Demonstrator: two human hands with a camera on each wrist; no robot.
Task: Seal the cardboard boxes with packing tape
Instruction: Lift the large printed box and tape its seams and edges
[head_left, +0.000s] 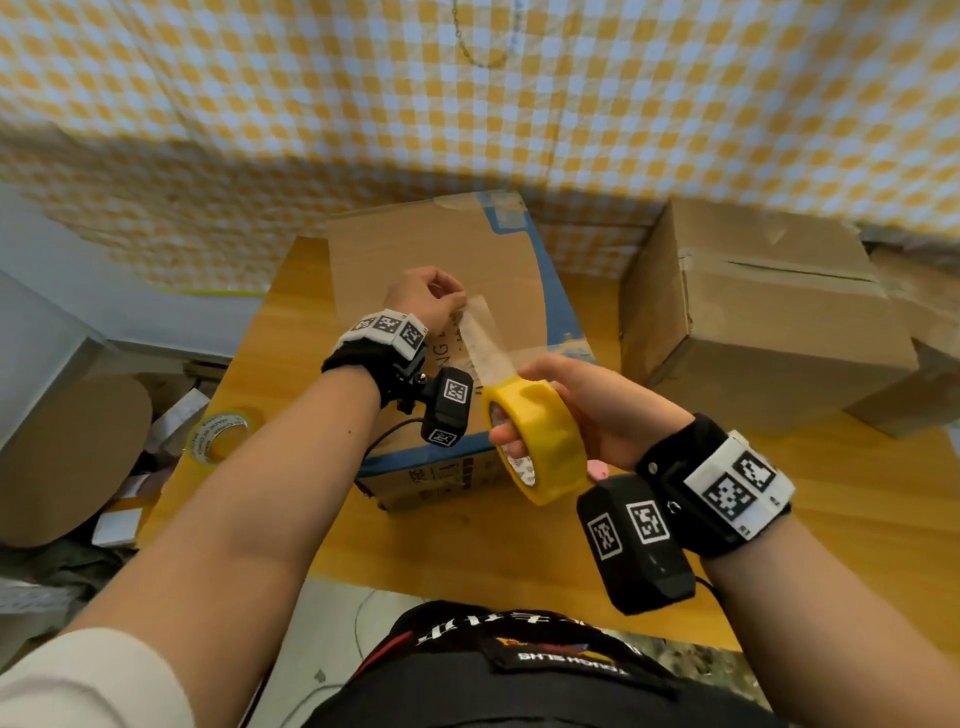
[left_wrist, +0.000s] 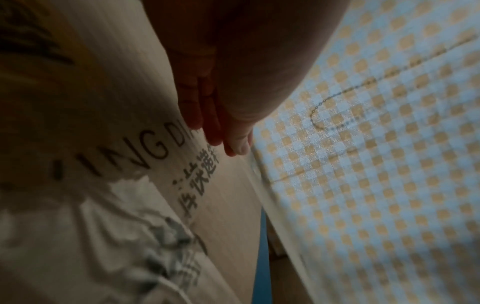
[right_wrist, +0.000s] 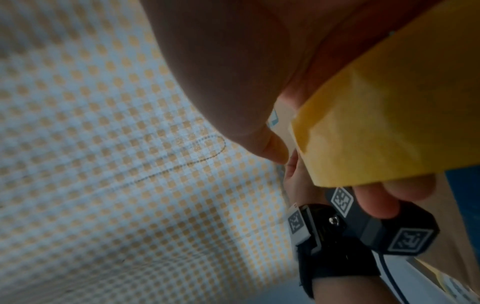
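Nearest of all, the right hand (head_left: 587, 410) is wrapped round the yellow tape roll (head_left: 540, 441): its fingers (head_left: 511, 434) are hooked through the core and the thumb is laid over the outer face, so the roll is gripped firmly. From the top of the roll, just beyond the thumb, a clear tape strip (head_left: 485, 343) is drawn out taut toward the left hand (head_left: 426, 296), whose curled fingertips (left_wrist: 235, 144) are pinching the free end. Directly beneath those fingertips lies the printed cardboard box (head_left: 441, 270), resting on the wooden table (head_left: 779, 509).

For this step to be done well, the strip should probably be kept stretched and untwisted, lined up along the flap seam before any part is let down. The free end is best pressed first, ideally wrapped a little over the box's far edge, then smoothed back toward the roll so that no creases are trapped. Slack is the likely hazard, since the strip may fold on itself.

Farther right, beyond the roll-holding fingers, a second cardboard box (head_left: 753, 322) is waiting; whether it has been sealed cannot be told.
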